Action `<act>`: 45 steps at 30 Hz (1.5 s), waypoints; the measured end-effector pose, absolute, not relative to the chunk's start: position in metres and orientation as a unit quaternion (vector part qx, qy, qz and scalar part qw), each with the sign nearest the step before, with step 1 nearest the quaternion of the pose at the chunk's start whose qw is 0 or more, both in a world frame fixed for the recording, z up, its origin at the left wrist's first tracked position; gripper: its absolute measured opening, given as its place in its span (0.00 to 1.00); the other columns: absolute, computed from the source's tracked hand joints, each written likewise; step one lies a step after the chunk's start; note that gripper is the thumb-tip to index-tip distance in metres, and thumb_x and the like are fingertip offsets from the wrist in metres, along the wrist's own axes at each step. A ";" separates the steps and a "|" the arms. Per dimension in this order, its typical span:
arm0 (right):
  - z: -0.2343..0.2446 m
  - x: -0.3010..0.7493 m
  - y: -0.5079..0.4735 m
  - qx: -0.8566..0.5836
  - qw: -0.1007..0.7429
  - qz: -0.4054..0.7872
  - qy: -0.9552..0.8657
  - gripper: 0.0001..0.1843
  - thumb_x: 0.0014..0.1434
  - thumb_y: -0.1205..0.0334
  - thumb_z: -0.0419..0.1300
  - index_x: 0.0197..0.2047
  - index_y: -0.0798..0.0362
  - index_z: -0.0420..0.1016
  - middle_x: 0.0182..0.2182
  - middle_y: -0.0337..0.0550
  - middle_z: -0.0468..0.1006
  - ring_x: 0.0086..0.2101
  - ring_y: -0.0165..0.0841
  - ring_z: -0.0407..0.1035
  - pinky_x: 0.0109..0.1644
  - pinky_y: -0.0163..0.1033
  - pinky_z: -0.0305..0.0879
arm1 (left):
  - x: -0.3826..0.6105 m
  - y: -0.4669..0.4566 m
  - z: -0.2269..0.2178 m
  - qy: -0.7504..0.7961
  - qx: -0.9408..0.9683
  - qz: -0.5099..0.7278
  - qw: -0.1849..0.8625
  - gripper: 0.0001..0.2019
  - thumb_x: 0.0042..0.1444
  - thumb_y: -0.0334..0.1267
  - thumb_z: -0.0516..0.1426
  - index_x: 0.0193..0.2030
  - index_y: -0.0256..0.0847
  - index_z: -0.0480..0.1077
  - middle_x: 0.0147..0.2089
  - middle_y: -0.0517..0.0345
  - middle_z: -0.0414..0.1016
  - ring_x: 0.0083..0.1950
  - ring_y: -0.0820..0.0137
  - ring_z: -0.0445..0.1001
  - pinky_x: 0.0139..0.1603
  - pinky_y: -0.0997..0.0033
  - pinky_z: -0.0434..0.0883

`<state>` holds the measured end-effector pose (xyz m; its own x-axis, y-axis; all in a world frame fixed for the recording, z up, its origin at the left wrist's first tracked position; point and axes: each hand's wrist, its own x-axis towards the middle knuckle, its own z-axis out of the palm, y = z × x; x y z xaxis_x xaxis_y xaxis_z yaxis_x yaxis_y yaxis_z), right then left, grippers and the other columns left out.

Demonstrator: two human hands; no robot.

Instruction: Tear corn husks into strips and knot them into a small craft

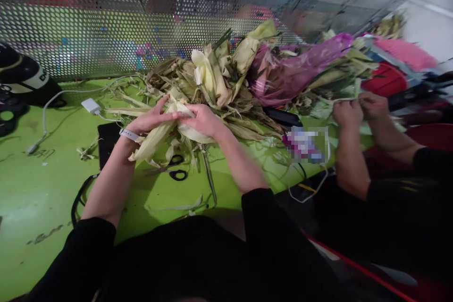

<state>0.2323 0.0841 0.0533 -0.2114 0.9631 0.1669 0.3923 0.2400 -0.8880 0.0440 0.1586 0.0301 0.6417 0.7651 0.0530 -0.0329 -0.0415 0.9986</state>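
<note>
Pale corn husks (155, 141) are between my two hands, just above the green table. My left hand (152, 117), a white band at its wrist, has its fingers closed on them from the left. From the other side my right hand (201, 121) grips the same husks, its fingertips partly hidden among the leaves. One long leaf hangs down below my left hand. Black-handled scissors (178, 175) lie under the husks. Behind my hands rises a heap of dried husks (212, 75).
A pink plastic bag (283, 75) sits among the husks. To the right, a co-worker's hands (359, 108) hold a strip. A dark phone (108, 139), white adapter (91, 106) and cable lie left on the green table (46, 188). Perforated metal mesh (106, 28) stands behind.
</note>
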 end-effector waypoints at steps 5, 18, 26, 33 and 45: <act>0.055 0.267 0.096 -0.484 0.387 0.450 -0.643 0.22 0.53 0.44 0.67 0.38 0.57 0.77 0.28 0.38 0.75 0.28 0.27 0.65 0.31 0.32 0.60 | 0.035 0.163 0.032 0.257 0.703 0.206 0.630 0.43 0.55 0.46 0.65 0.74 0.42 0.52 0.41 0.49 0.81 0.31 0.65 0.78 0.32 0.64 0.77; 0.070 0.304 0.096 -0.541 0.239 0.397 -0.702 0.30 0.48 0.34 0.67 0.32 0.56 0.73 0.25 0.36 0.71 0.26 0.27 0.63 0.29 0.32 0.54 | 0.037 0.168 0.027 0.253 0.863 0.215 0.381 0.41 0.61 0.47 0.57 0.77 0.45 0.44 0.70 0.46 0.64 0.60 0.57 0.74 0.62 0.55 0.70; 0.077 0.265 0.083 -0.695 0.028 0.066 -0.715 0.19 0.65 0.51 0.55 0.46 0.59 0.75 0.41 0.60 0.81 0.43 0.47 0.76 0.43 0.42 0.65 | 0.060 0.161 0.014 0.276 0.847 0.355 0.284 0.38 0.67 0.47 0.52 0.77 0.45 0.37 0.75 0.49 0.56 0.72 0.56 0.61 0.70 0.53 0.60; 0.062 0.264 0.096 -0.656 0.107 0.103 -0.740 0.17 0.64 0.65 0.46 0.53 0.57 0.67 0.48 0.58 0.79 0.46 0.49 0.74 0.46 0.46 0.67 | 0.061 0.167 0.004 0.284 0.839 0.376 0.272 0.42 0.65 0.58 0.51 0.77 0.43 0.36 0.77 0.48 0.49 0.72 0.55 0.61 0.68 0.57 0.64; 0.041 0.250 0.105 -0.689 0.169 0.135 -0.692 0.21 0.66 0.46 0.51 0.42 0.54 0.76 0.35 0.51 0.81 0.37 0.42 0.74 0.38 0.38 0.63 | 0.060 0.162 -0.002 0.370 0.870 0.276 0.172 0.37 0.63 0.48 0.54 0.75 0.39 0.48 0.53 0.41 0.77 0.52 0.50 0.76 0.54 0.51 0.69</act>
<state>0.2502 0.1050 0.0408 0.0066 0.9989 0.0468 0.9077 0.0137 -0.4195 0.0595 0.1619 -0.0020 0.5733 0.7394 0.3530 0.5488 -0.6665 0.5046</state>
